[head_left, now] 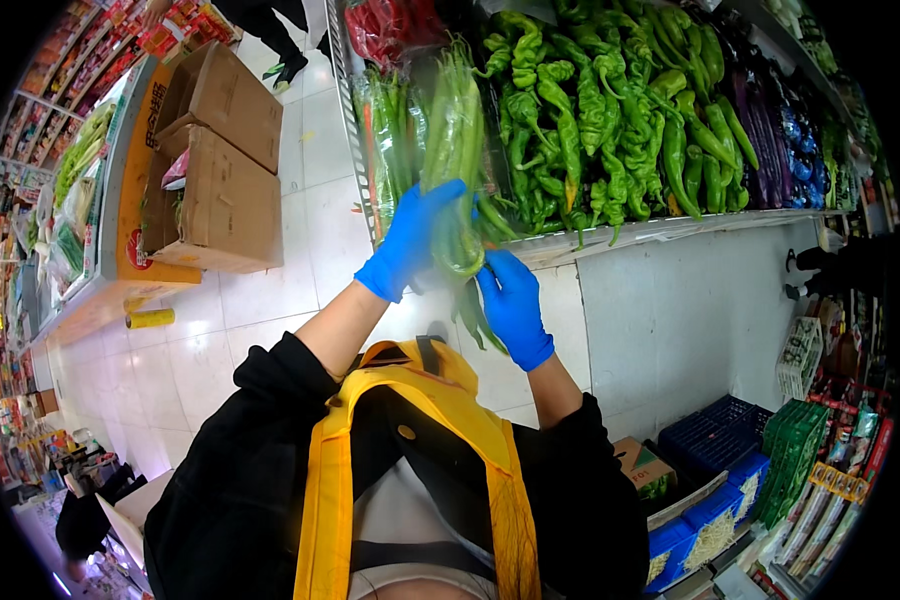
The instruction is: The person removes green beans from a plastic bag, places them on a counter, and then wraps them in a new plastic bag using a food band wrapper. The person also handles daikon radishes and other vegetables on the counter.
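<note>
1. Two blue-gloved hands hold one clear bag of long green peppers [454, 170] upright in front of the shelf edge [670, 228].
2. Left hand [412, 238] wraps its fingers around the bag's middle from the left, closed tight on it.
3. Right hand [513, 300] grips the bag's lower end from the right; pepper tips hang below that glove.
4. Behind the bag, loose green peppers [610, 120] lie piled on the shelf, with purple aubergines [770, 130] to their right and red chillies [390, 30] at upper left.
5. More bagged peppers [388, 140] lean just left of the held bag.
6. Cardboard boxes [220, 170] stand on a stand at left; blue crates [715, 440] sit on the floor lower right.
</note>
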Tool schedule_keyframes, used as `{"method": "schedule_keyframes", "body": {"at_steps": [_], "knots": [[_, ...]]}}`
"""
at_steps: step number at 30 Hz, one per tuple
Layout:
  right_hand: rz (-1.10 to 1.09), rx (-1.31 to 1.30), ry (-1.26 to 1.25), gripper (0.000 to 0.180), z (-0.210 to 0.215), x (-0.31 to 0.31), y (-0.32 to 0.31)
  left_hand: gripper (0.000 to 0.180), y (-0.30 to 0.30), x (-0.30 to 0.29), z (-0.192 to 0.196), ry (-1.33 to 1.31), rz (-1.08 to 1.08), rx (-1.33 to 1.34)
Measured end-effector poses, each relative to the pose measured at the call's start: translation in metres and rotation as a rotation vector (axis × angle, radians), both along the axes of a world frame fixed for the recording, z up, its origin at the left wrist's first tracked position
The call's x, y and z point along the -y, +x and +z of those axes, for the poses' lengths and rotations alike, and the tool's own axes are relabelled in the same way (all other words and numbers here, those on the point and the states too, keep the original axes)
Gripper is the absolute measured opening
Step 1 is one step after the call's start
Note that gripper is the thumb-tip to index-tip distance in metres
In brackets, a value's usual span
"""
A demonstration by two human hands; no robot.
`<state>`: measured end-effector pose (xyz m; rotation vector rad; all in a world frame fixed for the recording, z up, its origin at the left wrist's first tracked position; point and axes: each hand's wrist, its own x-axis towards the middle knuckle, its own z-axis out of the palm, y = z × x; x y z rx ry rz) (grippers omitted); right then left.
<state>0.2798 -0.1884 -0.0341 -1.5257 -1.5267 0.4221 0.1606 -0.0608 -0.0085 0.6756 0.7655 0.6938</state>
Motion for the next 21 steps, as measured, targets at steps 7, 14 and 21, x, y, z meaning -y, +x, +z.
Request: {"method": "schedule_keyframes", "body": {"at_steps": [7,14,21], "knots": [[-0.033,-0.142,-0.081,0.021,0.035,-0.023,-0.034,0.054,-0.044,-0.025,-0.013,0.163,0.099,0.069],[0.158,0.060,0.250,0.026,0.021,-0.061,-0.098,0.063,-0.122,-0.029,-0.007,0.236,0.356,0.034],[0.331,0.220,0.360,0.017,0.013,-0.076,-0.123,0.049,-0.180,-0.015,-0.031,0.180,0.373,-0.035]]}}
